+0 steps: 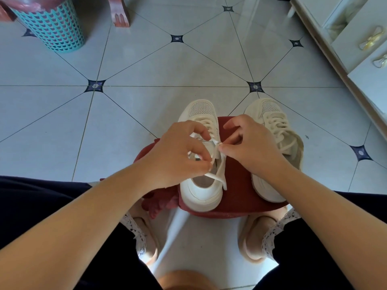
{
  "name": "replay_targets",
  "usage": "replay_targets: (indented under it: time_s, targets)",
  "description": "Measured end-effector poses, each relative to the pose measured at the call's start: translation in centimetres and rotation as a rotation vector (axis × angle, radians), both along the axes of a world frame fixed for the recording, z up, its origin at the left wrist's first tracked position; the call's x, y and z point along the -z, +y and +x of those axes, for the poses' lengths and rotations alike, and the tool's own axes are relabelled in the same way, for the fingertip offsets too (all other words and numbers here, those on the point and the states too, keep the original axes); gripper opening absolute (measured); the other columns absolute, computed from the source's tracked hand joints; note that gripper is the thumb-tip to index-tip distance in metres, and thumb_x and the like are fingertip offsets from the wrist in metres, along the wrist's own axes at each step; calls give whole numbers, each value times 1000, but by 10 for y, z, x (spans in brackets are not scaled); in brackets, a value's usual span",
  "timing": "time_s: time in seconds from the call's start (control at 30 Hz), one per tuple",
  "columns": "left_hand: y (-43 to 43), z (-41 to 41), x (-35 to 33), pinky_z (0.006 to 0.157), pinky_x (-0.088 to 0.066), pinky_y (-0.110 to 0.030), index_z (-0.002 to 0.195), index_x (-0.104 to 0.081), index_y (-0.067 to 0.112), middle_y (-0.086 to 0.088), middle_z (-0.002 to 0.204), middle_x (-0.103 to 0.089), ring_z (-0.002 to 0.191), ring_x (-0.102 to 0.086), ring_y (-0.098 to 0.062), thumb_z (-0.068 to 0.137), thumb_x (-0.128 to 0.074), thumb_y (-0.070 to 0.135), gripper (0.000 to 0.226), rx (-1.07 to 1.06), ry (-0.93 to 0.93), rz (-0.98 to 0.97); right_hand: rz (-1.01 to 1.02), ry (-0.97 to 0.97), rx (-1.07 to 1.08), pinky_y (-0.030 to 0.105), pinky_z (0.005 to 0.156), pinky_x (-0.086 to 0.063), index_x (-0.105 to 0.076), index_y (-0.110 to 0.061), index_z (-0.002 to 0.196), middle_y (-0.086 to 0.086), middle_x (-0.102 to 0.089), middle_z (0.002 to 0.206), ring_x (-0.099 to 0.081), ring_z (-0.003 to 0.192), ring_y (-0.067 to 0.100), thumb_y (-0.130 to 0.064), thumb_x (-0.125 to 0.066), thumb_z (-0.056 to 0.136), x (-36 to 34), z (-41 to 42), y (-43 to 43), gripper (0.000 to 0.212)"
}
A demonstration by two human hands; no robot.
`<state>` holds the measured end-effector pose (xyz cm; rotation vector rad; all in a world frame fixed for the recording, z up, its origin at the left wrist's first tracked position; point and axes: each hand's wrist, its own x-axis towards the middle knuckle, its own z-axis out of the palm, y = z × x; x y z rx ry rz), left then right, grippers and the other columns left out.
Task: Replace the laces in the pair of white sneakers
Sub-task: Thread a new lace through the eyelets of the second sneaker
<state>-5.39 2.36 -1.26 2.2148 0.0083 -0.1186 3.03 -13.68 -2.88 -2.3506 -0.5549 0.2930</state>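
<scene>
Fingers (201,162) pinching the lace (215,178) cover the sneaker's (201,195) middle.

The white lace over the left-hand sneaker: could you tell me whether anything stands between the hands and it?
Nothing visible does. The left hand and the right hand both pinch the lace above the sneaker being laced; the second sneaker stands aside to its right.
</scene>
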Motion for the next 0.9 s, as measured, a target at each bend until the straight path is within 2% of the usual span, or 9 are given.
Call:
replay_targets:
  time_s: [0.13,0.27,0.33,0.37,0.5,0.57,0.63,0.73,0.9]
  targets:
    - [7,-4,1,87,-29,-14,70,-58,43,24,105,-44,105,-39,2,68,-70,44,12,20,42,92,-69,58,-17,10,56,-35,-48,-26,100,-14,-61,71,-55,66,-5,-32,-71,75,-3,-1,-3,35]
    - [22,-6,-1,68,-32,-11,82,-43,40,23,97,-41,92,-44,6,50,-70,59,45,-59,48,138,-261,272,-162,18,59,-42,-51,-20,93,-12,-59,80,-56,71,0,-51,-72,62,-12,-11,-14,48]
    - [25,-8,0,68,-33,-10,91,-40,38,23,97,-44,91,-48,3,52,-75,53,55,-30,134,172,-358,299,-260,22,67,-45,-52,-21,86,-10,-59,83,-56,77,6,-50,-74,62,-10,-19,-17,43]
    - [26,-9,2,69,-35,-9,97,-40,33,21,99,-48,92,-50,2,57,-78,48,57,-5,173,180,-401,255,-288,17,67,-42,-53,-20,83,-10,-58,82,-54,75,6,-48,-75,64,-8,-23,-18,40]
    - [22,-13,7,73,-40,-13,99,-49,25,12,95,-59,90,-57,-8,75,-73,31,34,51,194,227,-462,91,-325,6,64,-34,-63,-18,76,-10,-57,72,-46,63,2,-40,-71,75,-10,-31,-16,23]
    - [21,-13,3,69,-37,-9,82,-52,30,15,80,-58,81,-54,-4,80,-67,29,15,26,127,288,-350,134,-255,8,61,-39,-63,-23,67,-6,-65,64,-54,60,1,-34,-71,77,-19,-30,-19,16]
    - [20,-11,-3,65,-34,-4,74,-54,31,18,72,-54,73,-50,1,81,-66,27,14,-32,47,280,-179,185,-149,16,64,-47,-62,-27,66,-7,-68,61,-59,59,-1,-30,-69,77,-32,-28,-21,13]
    - [16,-6,-18,61,-36,-1,71,-58,29,15,67,-58,63,-53,3,78,-69,18,17,-153,-55,49,96,234,-26,24,65,-54,-66,-21,77,-4,-70,65,-67,64,9,-21,-71,75,-49,-30,-16,6]
    - [9,3,-41,56,-50,-14,77,-59,11,4,57,-62,53,-59,-5,80,-65,-2,14,-228,-76,-599,458,399,111,17,55,-51,-53,-11,105,5,-66,72,-68,63,13,-9,-72,77,-71,-26,11,34]
